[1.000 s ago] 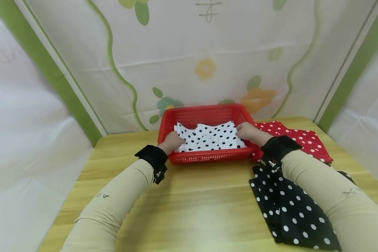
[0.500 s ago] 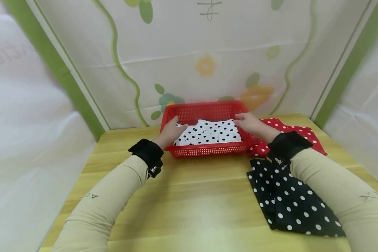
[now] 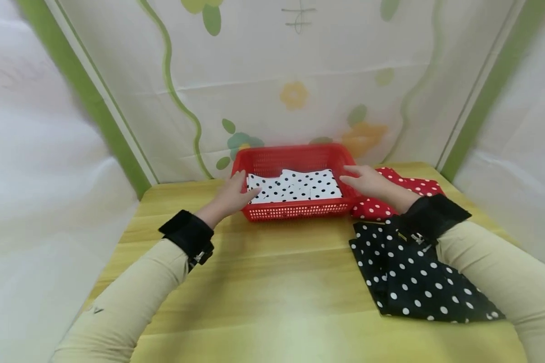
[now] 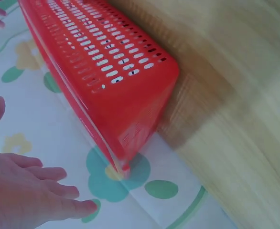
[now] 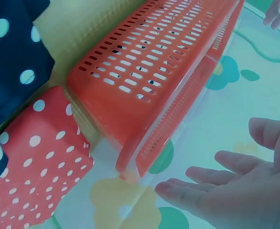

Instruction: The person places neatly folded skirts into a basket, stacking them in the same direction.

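While both hands hang at the basket's ends, nothing is gripped:
left hand (image 3: 233, 194): fingers straight and loose, holding nothing; sits at the left end of the red basket (image 3: 272, 162), by its near-left corner; contact with the rim can't be told from the head view. Left wrist view shows the fingers (image 4: 44, 193) spread, apart from the basket wall (image 4: 111, 76).
right hand (image 3: 368, 182): fingers extended, relaxed, empty; at the basket's right end, over the red dotted cloth (image 3: 406, 189). Right wrist view shows the palm (image 5: 235, 191) clear of the basket corner (image 5: 130, 119).
red basket: perforated plastic, at the far edge of the tabletop (image 3: 272, 282), about mid-width, against the flowered backdrop (image 3: 295, 91).
white dotted cloth (image 3: 295, 185): white with black dots, folded, lying flat inside the basket, between the two hands.
red dotted cloth: red with white dots, on the tabletop touching the basket's right side, toward the far-right corner.
black dotted cloth (image 3: 413, 272): black with white dots, on the tabletop at the right edge, nearer than the red one, partly under the right forearm.
sleeves: beige, black wrist straps on both arms.
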`<control>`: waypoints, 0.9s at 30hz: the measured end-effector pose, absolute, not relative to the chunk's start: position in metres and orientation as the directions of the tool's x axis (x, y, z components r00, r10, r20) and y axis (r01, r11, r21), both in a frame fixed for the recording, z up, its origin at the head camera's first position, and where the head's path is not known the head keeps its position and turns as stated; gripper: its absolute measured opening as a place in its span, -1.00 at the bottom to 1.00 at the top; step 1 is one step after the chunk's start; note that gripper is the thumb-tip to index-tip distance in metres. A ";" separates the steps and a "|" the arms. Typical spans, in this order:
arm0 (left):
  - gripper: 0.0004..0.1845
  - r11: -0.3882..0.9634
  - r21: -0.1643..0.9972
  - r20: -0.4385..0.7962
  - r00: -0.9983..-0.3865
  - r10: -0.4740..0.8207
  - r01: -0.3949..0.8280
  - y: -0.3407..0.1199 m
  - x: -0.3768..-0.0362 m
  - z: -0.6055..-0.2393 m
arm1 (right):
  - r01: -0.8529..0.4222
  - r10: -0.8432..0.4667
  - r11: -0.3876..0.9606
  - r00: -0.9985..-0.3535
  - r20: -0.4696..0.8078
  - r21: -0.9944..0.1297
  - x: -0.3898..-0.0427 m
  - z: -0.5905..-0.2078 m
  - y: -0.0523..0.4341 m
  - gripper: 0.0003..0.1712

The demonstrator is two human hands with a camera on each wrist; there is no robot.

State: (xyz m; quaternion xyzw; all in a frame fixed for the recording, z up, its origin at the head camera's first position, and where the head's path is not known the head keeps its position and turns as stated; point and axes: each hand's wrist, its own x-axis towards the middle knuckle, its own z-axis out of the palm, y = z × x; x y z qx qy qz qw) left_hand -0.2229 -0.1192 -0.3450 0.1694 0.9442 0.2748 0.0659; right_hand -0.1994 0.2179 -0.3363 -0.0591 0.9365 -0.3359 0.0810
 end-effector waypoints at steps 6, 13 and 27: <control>-0.20 0.768 0.545 0.032 -0.923 0.383 0.338 -0.138 -0.205 -0.348 | -0.111 -0.170 0.775 -0.985 -0.036 -0.623 -0.183 -0.339 0.221 -0.28; -0.14 0.761 0.571 -0.021 -0.922 0.386 0.306 -0.150 -0.182 -0.361 | -0.109 -0.147 0.781 -0.989 -0.012 -0.615 -0.150 -0.356 0.241 -0.27; -0.08 0.789 0.538 -0.033 -0.928 0.372 0.297 -0.161 -0.147 -0.375 | -0.094 -0.118 0.816 -0.993 -0.006 -0.570 -0.118 -0.370 0.253 -0.30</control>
